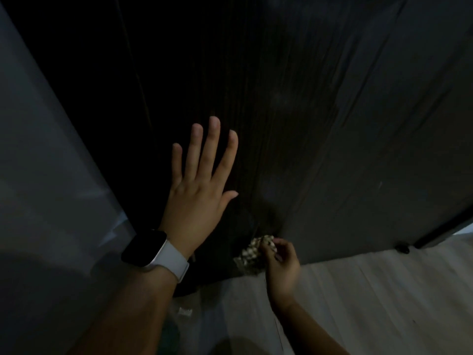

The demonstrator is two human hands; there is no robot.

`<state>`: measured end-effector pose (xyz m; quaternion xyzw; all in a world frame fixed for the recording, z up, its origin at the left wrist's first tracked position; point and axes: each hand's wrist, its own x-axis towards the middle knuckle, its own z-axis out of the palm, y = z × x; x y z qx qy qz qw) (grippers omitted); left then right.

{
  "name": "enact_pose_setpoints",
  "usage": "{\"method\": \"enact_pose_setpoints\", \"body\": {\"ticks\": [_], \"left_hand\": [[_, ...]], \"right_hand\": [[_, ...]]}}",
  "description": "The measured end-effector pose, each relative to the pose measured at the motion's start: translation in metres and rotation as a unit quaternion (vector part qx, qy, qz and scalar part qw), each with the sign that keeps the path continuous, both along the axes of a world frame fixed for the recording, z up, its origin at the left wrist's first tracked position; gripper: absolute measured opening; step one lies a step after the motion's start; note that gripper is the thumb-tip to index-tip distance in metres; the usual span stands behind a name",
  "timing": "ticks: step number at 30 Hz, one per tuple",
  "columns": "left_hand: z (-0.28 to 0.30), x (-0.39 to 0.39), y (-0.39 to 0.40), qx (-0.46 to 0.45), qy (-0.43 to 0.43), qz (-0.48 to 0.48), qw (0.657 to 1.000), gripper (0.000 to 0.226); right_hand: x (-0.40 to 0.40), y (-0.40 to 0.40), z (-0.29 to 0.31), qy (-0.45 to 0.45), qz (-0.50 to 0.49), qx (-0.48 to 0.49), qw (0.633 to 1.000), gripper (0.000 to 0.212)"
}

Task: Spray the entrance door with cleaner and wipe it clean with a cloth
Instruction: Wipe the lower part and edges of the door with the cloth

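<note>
The dark entrance door (320,111) fills most of the view and reaches down to the pale floor. My left hand (199,185) lies flat against the door with its fingers straight and spread; a watch with a white strap sits on its wrist. Lower down, near the door's bottom edge, my right hand (281,265) grips a bunched, checked cloth (253,251) and holds it against the door. No spray bottle is clearly visible.
A grey wall (46,175) runs along the left of the door. Pale wood-look floor (371,298) spreads out at the lower right. A small dark door stop (402,248) sits at the door's bottom right corner. The scene is dim.
</note>
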<state>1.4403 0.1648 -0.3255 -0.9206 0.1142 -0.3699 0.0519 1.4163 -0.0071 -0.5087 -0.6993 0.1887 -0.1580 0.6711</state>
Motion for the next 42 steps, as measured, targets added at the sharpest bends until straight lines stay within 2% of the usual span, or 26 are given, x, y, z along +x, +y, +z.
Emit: {"method": "enact_pose_setpoints", "body": {"ticks": [3,9,11,14,17,19,24,28,30,34,37,40,42], "left_hand": [[0.000,0.001,0.000,-0.002,0.001,-0.003,1.000,0.109],[0.001,0.000,-0.002,-0.002,-0.004,-0.014,1.000,0.108],[0.002,-0.001,-0.003,-0.006,-0.009,-0.015,1.000,0.109],[0.002,-0.001,-0.003,-0.006,-0.011,-0.016,1.000,0.108],[0.003,-0.001,-0.003,-0.007,-0.007,-0.012,1.000,0.107],[0.004,-0.001,-0.003,-0.014,0.000,-0.014,1.000,0.103],[0.004,-0.001,-0.004,-0.015,0.007,-0.011,1.000,0.103],[0.004,-0.001,-0.004,-0.017,0.008,-0.011,1.000,0.103],[0.005,0.000,-0.004,-0.016,0.009,-0.011,1.000,0.106],[0.004,-0.001,-0.003,-0.017,0.010,-0.006,1.000,0.108],[0.005,-0.001,-0.005,-0.025,0.006,-0.011,1.000,0.103],[0.006,-0.001,-0.005,-0.028,0.003,-0.012,1.000,0.102],[0.006,-0.001,-0.006,-0.028,0.002,-0.008,1.000,0.103]], "right_hand": [[0.000,0.019,0.004,-0.004,-0.050,0.036,0.998,0.016],[0.008,0.036,0.033,-0.120,-0.051,0.023,0.991,0.012],[0.006,0.034,0.016,-0.079,-0.043,0.017,0.996,0.015],[0.002,0.030,-0.024,0.060,-0.027,0.044,0.997,0.020],[0.001,0.030,-0.041,0.110,-0.022,0.066,0.991,0.020],[0.001,0.031,-0.028,0.081,-0.025,0.057,0.995,0.017],[0.011,0.031,0.029,-0.080,-0.040,0.041,0.995,0.013],[0.013,0.029,0.018,-0.105,-0.029,0.039,0.993,0.014],[0.011,0.028,-0.002,-0.068,-0.018,0.035,0.997,0.018],[0.008,0.021,-0.063,0.099,-0.010,0.045,0.994,0.022],[0.014,0.015,-0.095,0.183,0.026,0.038,0.982,0.020],[0.015,0.010,-0.098,0.192,0.042,0.026,0.980,0.021],[0.014,0.008,-0.083,0.157,0.047,0.036,0.986,0.019]]}}
